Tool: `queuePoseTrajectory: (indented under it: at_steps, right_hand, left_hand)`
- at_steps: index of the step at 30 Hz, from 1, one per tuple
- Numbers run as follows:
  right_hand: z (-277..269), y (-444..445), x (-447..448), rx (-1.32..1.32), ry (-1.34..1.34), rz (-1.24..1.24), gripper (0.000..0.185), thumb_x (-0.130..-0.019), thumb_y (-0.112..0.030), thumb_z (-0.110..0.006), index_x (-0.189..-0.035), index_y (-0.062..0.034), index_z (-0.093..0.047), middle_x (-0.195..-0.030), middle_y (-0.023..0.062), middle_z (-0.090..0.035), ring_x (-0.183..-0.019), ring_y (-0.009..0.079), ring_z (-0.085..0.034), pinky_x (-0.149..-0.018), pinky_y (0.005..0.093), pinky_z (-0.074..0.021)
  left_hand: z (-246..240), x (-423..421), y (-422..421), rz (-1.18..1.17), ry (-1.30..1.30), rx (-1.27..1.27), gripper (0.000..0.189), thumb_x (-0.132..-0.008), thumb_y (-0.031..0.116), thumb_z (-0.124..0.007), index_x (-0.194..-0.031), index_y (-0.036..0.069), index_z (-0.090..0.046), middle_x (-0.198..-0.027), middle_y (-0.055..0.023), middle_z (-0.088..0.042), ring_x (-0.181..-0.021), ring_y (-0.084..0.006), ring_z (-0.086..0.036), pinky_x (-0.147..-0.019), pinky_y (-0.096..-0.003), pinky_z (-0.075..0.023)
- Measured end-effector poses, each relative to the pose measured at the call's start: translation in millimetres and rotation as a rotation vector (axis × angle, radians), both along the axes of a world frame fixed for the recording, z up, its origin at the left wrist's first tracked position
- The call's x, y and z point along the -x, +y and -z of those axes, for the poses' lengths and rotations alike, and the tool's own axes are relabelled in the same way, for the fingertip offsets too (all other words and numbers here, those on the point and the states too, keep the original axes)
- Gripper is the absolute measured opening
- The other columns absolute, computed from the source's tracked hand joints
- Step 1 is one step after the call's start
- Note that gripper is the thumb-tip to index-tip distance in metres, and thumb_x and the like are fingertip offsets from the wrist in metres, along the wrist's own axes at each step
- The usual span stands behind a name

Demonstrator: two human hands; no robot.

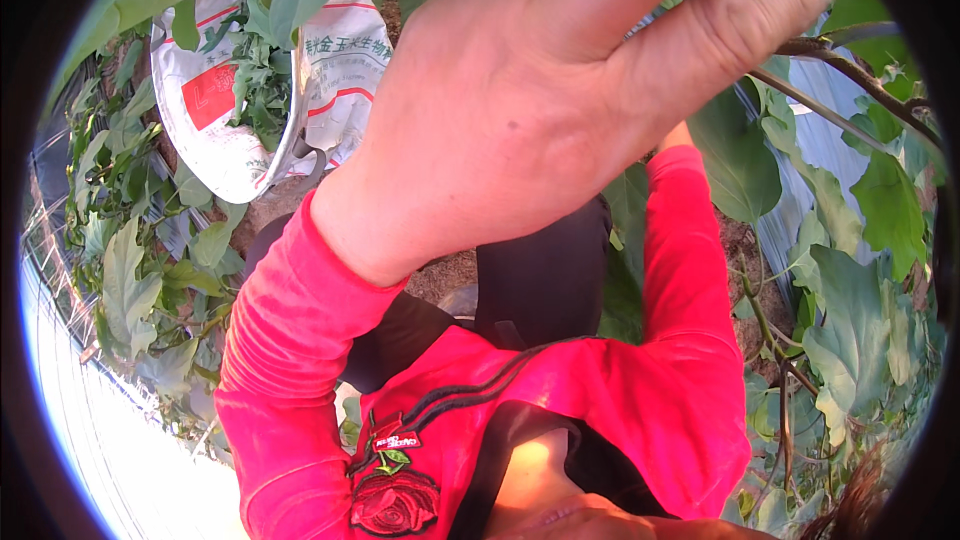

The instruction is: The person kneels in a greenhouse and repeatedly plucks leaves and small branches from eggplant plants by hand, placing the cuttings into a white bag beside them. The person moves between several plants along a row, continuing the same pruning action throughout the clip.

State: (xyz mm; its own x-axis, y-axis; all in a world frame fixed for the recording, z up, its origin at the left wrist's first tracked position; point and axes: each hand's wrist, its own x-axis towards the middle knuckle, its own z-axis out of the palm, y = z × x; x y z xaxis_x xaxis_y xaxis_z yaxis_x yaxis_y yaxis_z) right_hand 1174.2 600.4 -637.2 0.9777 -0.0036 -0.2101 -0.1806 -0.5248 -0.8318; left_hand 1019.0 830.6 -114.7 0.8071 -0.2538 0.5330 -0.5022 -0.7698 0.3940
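Note:
My left hand (pixel 517 90) fills the upper middle, close to the camera, its back showing. Its thumb and one finger reach to the upper right beside a plant stem (pixel 840 60); the other fingertips are hidden or cut off, so a hold cannot be made out. Of my right hand (pixel 675 136) only a bit by the red cuff shows; the rest is behind my left hand. Beyond my left wrist stands a white printed sack (pixel 176 79), its mouth open around a pale rim, with cut green leaves (pixel 262 101) inside.
Lobed leafy plants (pixel 127 285) line the left side, and more large leaves (pixel 847 322) and branching stems (pixel 785 390) stand at right. Plastic sheeting (pixel 825 135) lies behind the right-hand plants. Brown soil (pixel 450 275) shows by my dark-trousered knees. A leaf overhangs the top left.

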Motion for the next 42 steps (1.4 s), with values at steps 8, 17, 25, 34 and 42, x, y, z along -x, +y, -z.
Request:
queuePoseTrajectory:
  at_steps: [8, 17, 25, 34, 42]
  right_hand:
    - [-136, 7, 113, 0.124, -0.558, -0.238, 0.038, -0.098, -0.034, -0.052, -0.119, -0.0031, -0.060, -0.092, 0.0142, -0.070, -0.080, 0.0255, -0.068, -0.070, 0.0385, -0.0525]
    - [-190, 91, 100, 0.656, -0.327, -0.881, 0.038, -0.096, -0.033, -0.054, -0.121, -0.0048, -0.058, -0.092, 0.0141, -0.070, -0.081, 0.0274, -0.068, -0.071, 0.0396, -0.0520]
    - [-184, 96, 81, 0.739, -0.304, -0.876, 0.038, -0.094, -0.032, -0.055, -0.122, -0.0064, -0.057, -0.093, 0.0139, -0.070, -0.082, 0.0291, -0.068, -0.072, 0.0405, -0.0515]
    - [-185, 97, 79, 0.744, -0.295, -0.868, 0.039, -0.092, -0.031, -0.056, -0.123, -0.0081, -0.055, -0.093, 0.0138, -0.070, -0.082, 0.0310, -0.068, -0.073, 0.0416, -0.0509]
    - [-183, 98, 76, 0.758, -0.280, -0.866, 0.041, -0.090, -0.030, -0.057, -0.125, -0.0096, -0.053, -0.094, 0.0137, -0.070, -0.083, 0.0326, -0.068, -0.074, 0.0426, -0.0504]
  left_hand:
    - [-12, -9, 7, 0.100, 0.101, -0.056, 0.070, -0.080, 0.012, -0.070, -0.144, 0.007, -0.041, -0.142, -0.0138, -0.040, -0.124, -0.0333, -0.049, -0.098, -0.0354, -0.0486]
    - [-10, 2, -6, -0.043, -0.209, 0.056, 0.043, -0.079, 0.008, -0.060, -0.123, 0.012, -0.058, -0.122, 0.0006, -0.052, -0.091, -0.0170, -0.063, -0.077, -0.0342, -0.0547]
    - [-5, -3, 7, -0.032, -0.245, 0.092, 0.040, -0.082, 0.008, -0.059, -0.122, 0.010, -0.058, -0.123, -0.0017, -0.051, -0.094, -0.0191, -0.061, -0.079, -0.0358, -0.0521]
    - [-8, 1, 11, -0.026, -0.140, 0.001, 0.040, -0.082, 0.008, -0.059, -0.122, 0.009, -0.058, -0.124, -0.0018, -0.051, -0.094, -0.0209, -0.060, -0.080, -0.0360, -0.0518]
    - [-10, 2, 3, -0.038, -0.163, -0.001, 0.042, -0.083, 0.010, -0.057, -0.125, 0.007, -0.058, -0.125, -0.0029, -0.051, -0.102, -0.0212, -0.058, -0.087, -0.0357, -0.0498]
